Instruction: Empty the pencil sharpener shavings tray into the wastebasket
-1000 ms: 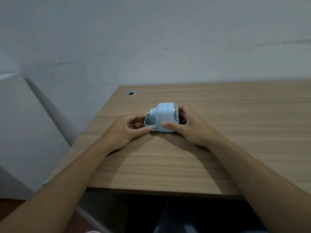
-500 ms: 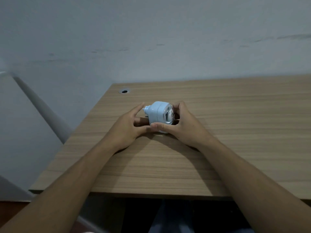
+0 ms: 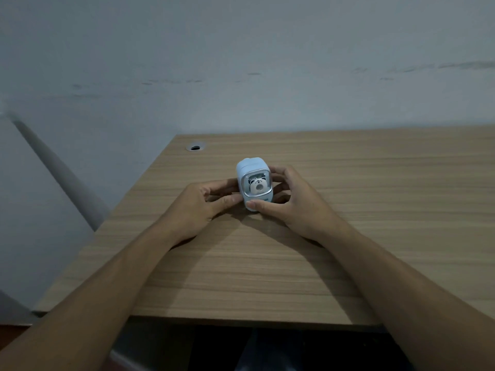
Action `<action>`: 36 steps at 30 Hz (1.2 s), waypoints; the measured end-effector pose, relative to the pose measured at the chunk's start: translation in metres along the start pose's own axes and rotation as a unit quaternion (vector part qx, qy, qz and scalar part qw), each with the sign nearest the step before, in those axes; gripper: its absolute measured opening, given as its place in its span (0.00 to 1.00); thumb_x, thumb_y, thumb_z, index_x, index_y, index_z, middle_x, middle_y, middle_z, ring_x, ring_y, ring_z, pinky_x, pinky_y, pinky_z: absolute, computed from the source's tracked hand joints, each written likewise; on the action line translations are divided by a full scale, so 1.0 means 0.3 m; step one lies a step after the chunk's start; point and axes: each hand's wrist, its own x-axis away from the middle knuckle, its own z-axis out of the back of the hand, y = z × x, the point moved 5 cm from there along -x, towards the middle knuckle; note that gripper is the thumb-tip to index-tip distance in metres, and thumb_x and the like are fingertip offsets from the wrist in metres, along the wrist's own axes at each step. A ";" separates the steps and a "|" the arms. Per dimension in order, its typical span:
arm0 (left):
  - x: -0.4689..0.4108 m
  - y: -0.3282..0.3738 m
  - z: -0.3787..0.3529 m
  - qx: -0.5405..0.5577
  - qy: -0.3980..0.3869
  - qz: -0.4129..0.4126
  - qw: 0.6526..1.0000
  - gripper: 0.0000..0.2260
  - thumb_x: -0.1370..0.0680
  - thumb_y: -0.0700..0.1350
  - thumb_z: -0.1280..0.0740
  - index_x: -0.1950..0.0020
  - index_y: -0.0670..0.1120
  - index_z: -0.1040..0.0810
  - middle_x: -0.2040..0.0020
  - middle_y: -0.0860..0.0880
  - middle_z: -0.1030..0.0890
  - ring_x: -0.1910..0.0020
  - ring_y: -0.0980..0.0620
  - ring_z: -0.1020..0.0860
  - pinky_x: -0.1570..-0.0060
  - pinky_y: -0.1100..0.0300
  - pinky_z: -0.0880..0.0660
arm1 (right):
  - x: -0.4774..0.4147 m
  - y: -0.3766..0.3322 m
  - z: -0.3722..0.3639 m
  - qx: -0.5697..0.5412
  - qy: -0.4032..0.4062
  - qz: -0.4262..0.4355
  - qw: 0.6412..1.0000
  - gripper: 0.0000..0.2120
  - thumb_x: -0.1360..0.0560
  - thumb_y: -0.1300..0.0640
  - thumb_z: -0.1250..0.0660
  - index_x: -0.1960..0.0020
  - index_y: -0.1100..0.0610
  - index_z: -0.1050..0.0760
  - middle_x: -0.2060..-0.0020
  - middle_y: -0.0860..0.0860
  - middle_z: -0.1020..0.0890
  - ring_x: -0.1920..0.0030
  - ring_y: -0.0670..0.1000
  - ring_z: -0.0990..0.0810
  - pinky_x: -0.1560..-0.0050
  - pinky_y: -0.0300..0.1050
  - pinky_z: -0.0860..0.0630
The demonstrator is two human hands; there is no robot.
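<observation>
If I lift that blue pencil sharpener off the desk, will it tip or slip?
The pencil sharpener looks like smooth, rigid plastic, so probably light but a bit slippery. It stands taller than wide on the desk, so a sideways push may tip it. The left hand and right hand flanking it should steady it.

I see the sharpener [image 3: 254, 183] standing upright on the counter [image 3: 375, 210], a small pale blue box with rounded corners. Its front faces me: a silver-framed window with a little panda figure inside, the pencil hole in the panda's middle. It sits toward the counter's left half, about midway between the near and far edges. Its lower left side and lower front corner are covered by fingers, so I cannot tell whether the shavings tray is seated.
</observation>
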 end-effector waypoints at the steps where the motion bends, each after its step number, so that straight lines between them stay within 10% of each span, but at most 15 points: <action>1: -0.011 0.001 0.002 0.004 0.008 0.000 1.000 0.18 0.15 0.45 0.27 0.24 0.53 0.16 0.35 0.59 0.11 0.36 0.64 0.14 0.40 0.69 0.19 | -0.011 0.002 0.003 0.000 0.008 0.000 1.000 0.40 0.32 0.46 0.13 0.24 0.46 0.28 0.34 0.40 0.16 0.47 0.46 0.11 0.45 0.44 0.14; 6: -0.118 -0.033 -0.006 0.010 0.038 0.012 0.999 0.22 0.12 0.39 0.33 0.23 0.62 0.21 0.33 0.69 0.15 0.39 0.69 0.17 0.54 0.69 0.20 | -0.117 0.043 0.021 0.008 0.043 -0.003 0.999 0.41 0.32 0.44 0.13 0.25 0.46 0.29 0.36 0.39 0.17 0.41 0.45 0.13 0.37 0.49 0.15; 15: -0.454 -0.100 -0.043 0.051 0.028 0.008 0.998 0.35 0.21 0.27 0.38 0.19 0.54 0.23 0.24 0.58 0.18 0.21 0.58 0.24 0.18 0.53 0.32 | -0.400 0.179 0.081 0.040 0.105 0.007 0.994 0.43 0.34 0.37 0.15 0.26 0.48 0.28 0.34 0.41 0.17 0.32 0.43 0.19 0.33 0.54 0.18; 36: -1.033 -0.242 -0.067 -0.076 0.025 -0.035 0.996 0.34 0.22 0.35 0.35 0.21 0.66 0.24 0.28 0.62 0.16 0.23 0.59 0.22 0.20 0.47 0.27 | -0.881 0.400 0.173 0.105 0.137 -0.005 0.985 0.35 0.30 0.41 0.16 0.28 0.52 0.22 0.37 0.46 0.13 0.38 0.46 0.14 0.35 0.47 0.18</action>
